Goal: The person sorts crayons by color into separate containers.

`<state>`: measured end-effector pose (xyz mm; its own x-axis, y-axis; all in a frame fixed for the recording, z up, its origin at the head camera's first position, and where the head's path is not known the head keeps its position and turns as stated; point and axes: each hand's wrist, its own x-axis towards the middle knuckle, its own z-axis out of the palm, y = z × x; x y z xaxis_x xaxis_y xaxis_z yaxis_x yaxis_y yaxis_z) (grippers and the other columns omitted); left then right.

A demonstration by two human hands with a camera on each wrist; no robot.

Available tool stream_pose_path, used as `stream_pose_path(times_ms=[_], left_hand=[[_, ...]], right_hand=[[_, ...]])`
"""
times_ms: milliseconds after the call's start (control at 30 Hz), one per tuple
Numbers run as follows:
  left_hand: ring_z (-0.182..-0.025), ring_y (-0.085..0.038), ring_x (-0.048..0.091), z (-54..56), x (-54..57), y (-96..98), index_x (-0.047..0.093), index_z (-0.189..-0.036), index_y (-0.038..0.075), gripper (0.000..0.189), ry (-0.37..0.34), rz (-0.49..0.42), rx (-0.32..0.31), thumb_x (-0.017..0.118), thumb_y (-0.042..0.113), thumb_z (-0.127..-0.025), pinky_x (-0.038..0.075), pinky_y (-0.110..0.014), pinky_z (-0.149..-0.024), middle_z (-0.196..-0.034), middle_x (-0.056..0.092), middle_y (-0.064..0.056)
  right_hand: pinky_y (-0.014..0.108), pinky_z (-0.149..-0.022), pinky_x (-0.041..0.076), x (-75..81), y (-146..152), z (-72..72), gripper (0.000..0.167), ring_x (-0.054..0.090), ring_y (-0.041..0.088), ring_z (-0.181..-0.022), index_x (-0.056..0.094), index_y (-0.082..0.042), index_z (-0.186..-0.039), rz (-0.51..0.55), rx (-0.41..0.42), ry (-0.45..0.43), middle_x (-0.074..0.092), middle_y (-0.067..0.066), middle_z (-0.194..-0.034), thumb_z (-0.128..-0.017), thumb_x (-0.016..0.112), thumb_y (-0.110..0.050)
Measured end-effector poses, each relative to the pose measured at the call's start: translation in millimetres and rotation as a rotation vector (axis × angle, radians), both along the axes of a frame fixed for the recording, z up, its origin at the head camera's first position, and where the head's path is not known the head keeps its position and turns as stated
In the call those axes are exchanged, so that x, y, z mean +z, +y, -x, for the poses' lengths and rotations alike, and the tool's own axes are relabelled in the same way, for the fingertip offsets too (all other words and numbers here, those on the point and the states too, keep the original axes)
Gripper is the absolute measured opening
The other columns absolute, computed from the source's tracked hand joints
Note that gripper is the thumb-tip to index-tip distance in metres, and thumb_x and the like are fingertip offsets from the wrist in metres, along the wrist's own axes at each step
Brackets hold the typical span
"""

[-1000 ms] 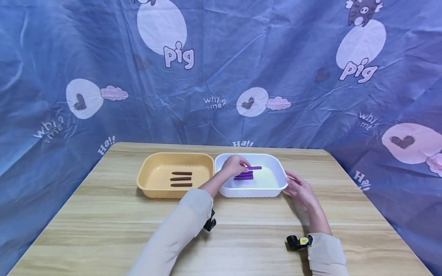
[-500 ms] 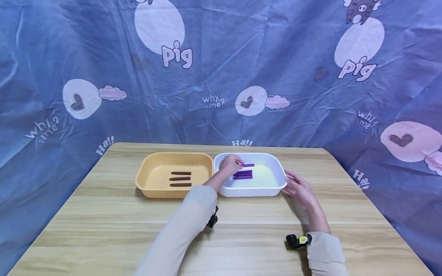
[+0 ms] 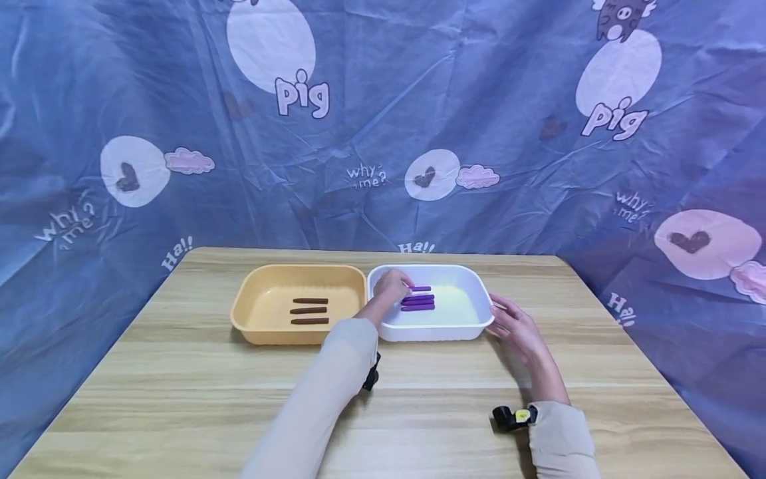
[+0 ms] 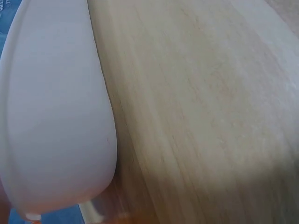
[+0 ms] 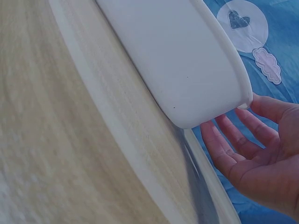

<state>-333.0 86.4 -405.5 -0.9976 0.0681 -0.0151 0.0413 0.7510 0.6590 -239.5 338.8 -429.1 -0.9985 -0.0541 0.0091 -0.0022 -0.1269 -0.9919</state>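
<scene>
In the head view my left hand [image 3: 391,286] reaches into the white plastic tray [image 3: 463,326]. Its fingertips pinch the left end of a slim purple stick [image 3: 423,289], held level behind a group of purple sticks [image 3: 418,304] on the tray floor. My right hand [image 3: 519,332] touches the tray's right end from outside. The right wrist view shows relaxed, slightly bent fingers [image 5: 217,151] against the outer wall and the thumb by the rim. In the left wrist view only the tray's outer wall [image 4: 56,102] shows clearly; the held stick is out of sight there.
A yellow-orange tray [image 3: 275,337] stands against the white tray's left side, with three brown sticks [image 3: 308,311] lying parallel in it. Both trays are on a wooden table [image 3: 437,406]. A blue printed cloth [image 3: 329,199] hangs behind the table.
My left hand has moved left and slightly down with the purple stick, from over the group's right part to just behind it. The right hand stays at the tray's end.
</scene>
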Motion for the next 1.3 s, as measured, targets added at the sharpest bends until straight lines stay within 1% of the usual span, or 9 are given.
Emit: stream_pose_path(times_ms=[100,300,500,600,800,1000,1167,1233,1300], left_hand=[[-0.089,-0.017,0.058,-0.2,-2.1,0.6,0.075,-0.091,0.02,0.019,-0.009,-0.013,0.003,0.073,0.009,-0.075,0.044,-0.026,-0.074,-0.098,0.067,0.003],[-0.089,-0.018,0.058,-0.6,-7.9,2.8,0.075,-0.089,0.019,0.016,-0.021,-0.013,-0.004,0.073,0.011,-0.076,0.044,-0.026,-0.071,-0.099,0.066,0.002],[-0.09,-0.018,0.058,4.6,-12.3,3.4,0.074,-0.091,0.021,0.016,-0.029,0.053,-0.009,0.073,0.013,-0.077,0.044,-0.027,-0.067,-0.1,0.066,0.003],[-0.092,-0.018,0.058,5.9,-12.8,2.5,0.074,-0.092,0.022,0.016,-0.033,0.073,-0.012,0.073,0.015,-0.077,0.045,-0.026,-0.067,-0.101,0.066,0.003],[-0.091,-0.018,0.059,2.0,-11.4,-2.8,0.074,-0.092,0.022,0.018,-0.036,0.064,0.01,0.073,0.015,-0.076,0.044,-0.025,-0.066,-0.103,0.066,0.003],[-0.094,-0.019,0.058,1.5,-11.0,-6.2,0.073,-0.097,0.021,0.021,-0.038,0.05,0.013,0.073,0.014,-0.077,0.044,-0.027,-0.069,-0.105,0.065,0.002],[-0.098,-0.018,0.057,0.2,-3.9,-4.4,0.071,-0.103,0.02,0.025,-0.022,0.084,-0.053,0.072,0.017,-0.078,0.044,-0.028,-0.075,-0.11,0.064,0.003],[-0.097,-0.016,0.057,-1.0,0.8,-4.0,0.071,-0.104,0.02,0.026,-0.016,0.094,-0.097,0.072,0.018,-0.079,0.044,-0.027,-0.074,-0.108,0.064,0.003],[-0.093,-0.015,0.058,-2.8,7.2,-5.1,0.07,-0.106,0.019,0.026,-0.012,0.103,-0.142,0.072,0.019,-0.079,0.044,-0.026,-0.073,-0.104,0.065,0.002]], right_hand=[[0.028,-0.084,0.047,-0.9,-0.7,-0.7,0.051,0.059,0.014,-0.096,0.027,0.008,-0.138,-0.002,-0.004,0.001,0.057,0.005,-0.105,-0.095,0.048,-0.009],[0.028,-0.084,0.047,-2.0,-1.9,-1.0,0.053,0.059,0.014,-0.095,0.023,0.01,-0.139,-0.017,-0.007,0.0,0.056,0.004,-0.105,-0.096,0.047,-0.009],[0.028,-0.085,0.046,-1.8,-5.1,-1.4,0.054,0.058,0.015,-0.098,0.022,0.011,-0.139,-0.031,-0.006,0.001,0.056,0.005,-0.108,-0.096,0.048,-0.01],[0.029,-0.086,0.046,-2.4,-6.3,-1.5,0.054,0.058,0.016,-0.099,0.022,0.011,-0.139,-0.037,-0.002,0.003,0.055,0.007,-0.111,-0.096,0.048,-0.01],[0.028,-0.086,0.046,-4.4,-9.5,2.2,0.055,0.058,0.016,-0.1,0.022,0.01,-0.139,-0.041,0.009,0.004,0.053,0.008,-0.113,-0.096,0.048,-0.012],[0.028,-0.086,0.046,-5.4,-10.8,4.5,0.054,0.058,0.017,-0.101,0.022,0.01,-0.138,-0.04,0.02,0.015,0.053,0.009,-0.114,-0.096,0.048,-0.011],[0.03,-0.087,0.046,-1.3,-8.8,3.1,0.053,0.058,0.015,-0.098,0.023,0.012,-0.137,-0.051,-0.006,0.03,0.052,0.011,-0.113,-0.095,0.048,-0.008],[0.027,-0.085,0.046,2.0,-8.3,2.1,0.052,0.057,0.012,-0.098,0.026,0.013,-0.136,-0.124,-0.045,0.055,0.049,0.018,-0.117,-0.095,0.049,-0.008],[0.024,-0.085,0.045,6.4,-8.1,1.3,0.049,0.055,0.013,-0.1,0.031,0.012,-0.135,-0.239,-0.1,0.088,0.046,0.025,-0.123,-0.094,0.05,-0.007]])
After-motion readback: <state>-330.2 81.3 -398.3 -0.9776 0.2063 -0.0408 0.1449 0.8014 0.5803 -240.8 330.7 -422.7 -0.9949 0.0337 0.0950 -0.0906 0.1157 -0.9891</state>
